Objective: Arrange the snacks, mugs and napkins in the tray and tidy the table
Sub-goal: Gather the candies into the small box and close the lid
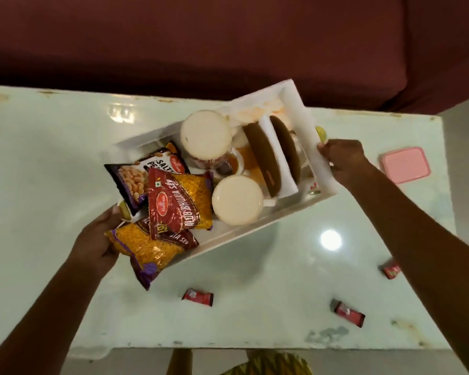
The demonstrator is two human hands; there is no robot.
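Note:
A white tray (322, 163) sits skewed across the middle of the pale table, held at both short ends. My left hand (96, 239) grips its near-left end, my right hand (343, 161) its far-right end. Inside lie a peanut packet (136, 174), a red sev packet (173, 207) and a yellow sev packet (149, 253) that hangs over the rim. Two white mugs (206, 133) (237, 204) stand in the tray, next to folded white napkins with brown round pieces (263, 158). Whether the tray rests on the table or is lifted I cannot tell.
Three small red wrapped candies lie loose on the table: (198, 296), (348, 312), (391, 269). A pink lidded box (405, 165) sits at the right edge. A dark red sofa (228, 36) runs behind the table (52, 158).

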